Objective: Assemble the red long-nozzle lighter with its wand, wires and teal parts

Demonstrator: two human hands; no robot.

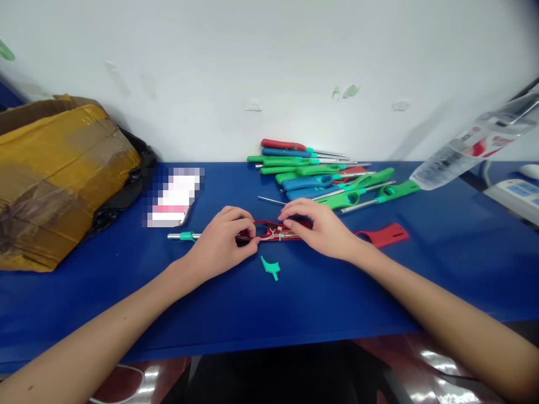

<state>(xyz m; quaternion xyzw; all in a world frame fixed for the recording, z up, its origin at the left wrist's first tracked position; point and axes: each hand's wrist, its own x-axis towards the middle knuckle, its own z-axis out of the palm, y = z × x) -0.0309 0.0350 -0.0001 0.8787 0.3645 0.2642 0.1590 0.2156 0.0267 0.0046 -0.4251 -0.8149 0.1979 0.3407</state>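
The left hand (219, 242) curls around the left end of an opened red lighter body (273, 233), with its thumb and fingers pinching the piece. The right hand (320, 229) is half closed, and its fingertips (290, 222) press on the right end of the same piece. Small white and metal parts show inside the red lighter body, which sits between the 2 hands, just above a blue table (337, 297).

A steel tube (177, 236) with a teal collar sticks out to the left of the left hand. A small teal plastic piece (270, 267) lies on the table just below the hands. A red plastic cover (385, 234) lies beside the right hand, past the wrist.

Farther back, a heap of red, blue and green long lighters (320, 175) lies near a white wall (269, 67). A taped cardboard box (54, 174) stands at the left end of the table. A clear plastic bag (471, 146) hangs in at upper right, above a power strip (511, 196).
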